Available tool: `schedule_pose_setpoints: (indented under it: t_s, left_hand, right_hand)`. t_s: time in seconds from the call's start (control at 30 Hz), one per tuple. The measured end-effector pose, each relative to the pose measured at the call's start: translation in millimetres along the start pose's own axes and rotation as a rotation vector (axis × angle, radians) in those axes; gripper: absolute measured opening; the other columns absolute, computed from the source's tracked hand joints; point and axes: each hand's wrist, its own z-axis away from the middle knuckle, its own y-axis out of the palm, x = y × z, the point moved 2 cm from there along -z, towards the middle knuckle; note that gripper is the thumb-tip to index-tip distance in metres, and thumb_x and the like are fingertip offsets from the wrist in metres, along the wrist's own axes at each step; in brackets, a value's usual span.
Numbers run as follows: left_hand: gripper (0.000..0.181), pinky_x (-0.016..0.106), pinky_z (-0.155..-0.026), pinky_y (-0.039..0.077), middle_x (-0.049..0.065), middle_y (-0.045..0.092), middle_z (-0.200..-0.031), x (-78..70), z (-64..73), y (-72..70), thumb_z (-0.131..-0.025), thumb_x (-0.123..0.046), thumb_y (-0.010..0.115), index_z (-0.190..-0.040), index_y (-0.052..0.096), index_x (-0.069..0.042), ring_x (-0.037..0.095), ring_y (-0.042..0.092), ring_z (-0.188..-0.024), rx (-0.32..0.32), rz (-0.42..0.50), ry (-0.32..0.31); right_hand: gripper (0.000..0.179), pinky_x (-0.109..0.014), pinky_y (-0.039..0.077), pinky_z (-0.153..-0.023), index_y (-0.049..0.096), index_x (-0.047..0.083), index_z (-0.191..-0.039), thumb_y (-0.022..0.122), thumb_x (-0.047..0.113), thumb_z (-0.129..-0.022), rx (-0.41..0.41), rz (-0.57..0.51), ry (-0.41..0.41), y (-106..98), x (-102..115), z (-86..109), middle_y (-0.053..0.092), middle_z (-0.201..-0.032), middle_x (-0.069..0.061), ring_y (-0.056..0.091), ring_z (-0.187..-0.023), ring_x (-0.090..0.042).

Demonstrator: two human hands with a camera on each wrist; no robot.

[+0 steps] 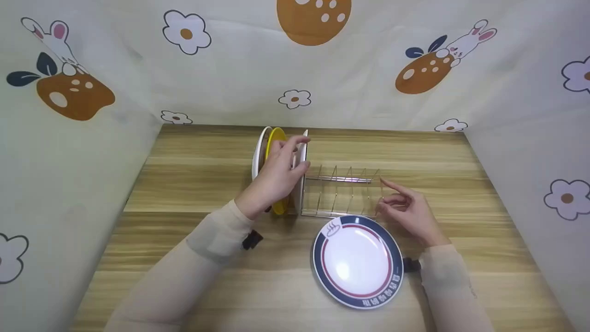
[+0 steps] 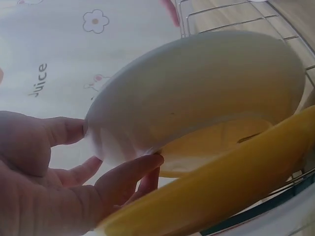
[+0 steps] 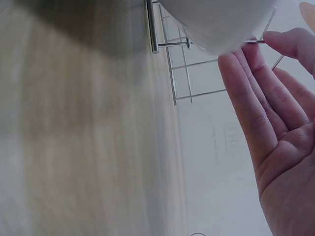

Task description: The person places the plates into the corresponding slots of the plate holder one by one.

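Observation:
My left hand [image 1: 279, 173] holds a white plate [image 2: 206, 83] by its rim, thumb on one side and fingers on the other. That plate stands on edge at the left part of a metal wire rack [image 1: 322, 214]. Just left of it a yellow plate [image 1: 276, 133] stands upright, with another white plate [image 1: 257, 154] beyond. At the rack's right end, my right hand [image 1: 410, 214] pinches the end wire between thumb and fingers. A white plate with a dark blue rim [image 1: 357, 263] lies face up in front of the rack, below the right hand in the head view.
Everything stands on a wood-grain table [image 1: 207, 157]. A pale cloth [image 1: 239, 69] printed with flowers, rabbits and fruit rises along the back and both sides. Several upright wire dividers [image 1: 335, 184] line the rack to the right of the held plate.

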Motion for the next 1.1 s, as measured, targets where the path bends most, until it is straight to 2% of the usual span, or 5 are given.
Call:
schedule_pose_setpoints:
  t_s: [0.37, 0.6, 0.83, 1.0, 1.1]
  left_hand:
    - [0.058, 0.042, -0.098, 0.059, 0.02, 0.037, -0.145, -6.6, 3.7, -0.2, -0.105, -0.018, 0.06, -0.157, 0.036, -0.018, 0.031, 0.057, -0.12, 0.027, -0.039, -0.044]
    - [0.084, 0.046, -0.108, 0.054, 0.023, 0.037, -0.151, -10.9, 22.4, -2.6, -0.097, -0.018, 0.073, -0.163, 0.021, -0.019, 0.034, 0.059, -0.123, 0.04, -0.089, -0.016]
    - [0.084, 0.049, -0.123, 0.036, 0.022, 0.031, -0.162, -15.5, 37.5, -6.3, -0.095, -0.016, 0.074, -0.163, 0.025, -0.014, 0.037, 0.044, -0.145, 0.05, -0.108, 0.042]
    - [0.076, 0.052, -0.12, 0.04, 0.019, 0.028, -0.165, -22.0, 57.3, -7.0, -0.092, -0.016, 0.077, -0.158, 0.037, -0.018, 0.039, 0.043, -0.146, -0.017, -0.142, 0.128]
    - [0.069, 0.049, -0.12, 0.04, 0.014, 0.033, -0.162, -24.6, 73.8, -5.0, -0.091, -0.013, 0.077, -0.152, 0.046, -0.02, 0.035, 0.044, -0.146, -0.034, -0.135, 0.209]
  right_hand:
    - [0.068, -0.027, 0.064, -0.083, 0.053, 0.014, -0.151, 0.08, 0.008, -0.089, -0.005, -0.014, 0.008, 0.0, 0.7, -0.1, 0.076, -0.106, -0.022, 0.077, -0.091, -0.017]
    - [0.068, -0.028, 0.064, -0.083, 0.054, 0.02, -0.151, 0.08, 0.009, -0.089, -0.013, -0.01, 0.021, -0.5, -1.2, 0.0, 0.077, -0.105, -0.02, 0.077, -0.09, -0.018]
    - [0.07, -0.03, 0.064, -0.084, 0.053, 0.019, -0.152, 0.081, 0.01, -0.088, -0.019, -0.015, 0.034, -1.4, -3.0, 2.3, 0.078, -0.104, -0.016, 0.078, -0.091, -0.02]
    - [0.068, -0.028, 0.064, -0.082, 0.054, 0.019, -0.151, 0.081, 0.011, -0.089, -0.024, 0.009, 0.032, -0.5, -1.0, 1.1, 0.078, -0.103, -0.017, 0.078, -0.09, -0.018]
    - [0.068, -0.027, 0.064, -0.082, 0.055, 0.017, -0.151, 0.081, 0.01, -0.089, -0.022, 0.013, 0.034, 0.3, 2.0, 0.3, 0.078, -0.104, -0.018, 0.078, -0.089, -0.016]
